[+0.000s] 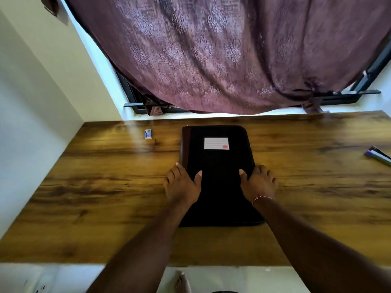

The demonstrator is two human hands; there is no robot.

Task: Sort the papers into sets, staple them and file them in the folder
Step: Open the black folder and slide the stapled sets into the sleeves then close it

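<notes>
Both your hands are on the black folder [218, 161], which lies closed and flat on the wooden table [101, 187]. Your left hand [182, 185] is at the folder's left edge: the thumb rests on the cover and the fingers lie rather straight along the brown spine, not curled round it. Your right hand [259, 182] holds the right edge, with the thumb on the cover and the fingers bent over the side. The picture is a little blurred, so the fingertips are not sharp. Beyond your thumbs, further from you, a white label [216, 143] sits on the cover. A small blue and white box [148, 133] lies beyond your left hand, well apart. Far to the right of your right hand lies a blue and black object [377, 155], which I cannot identify.
</notes>
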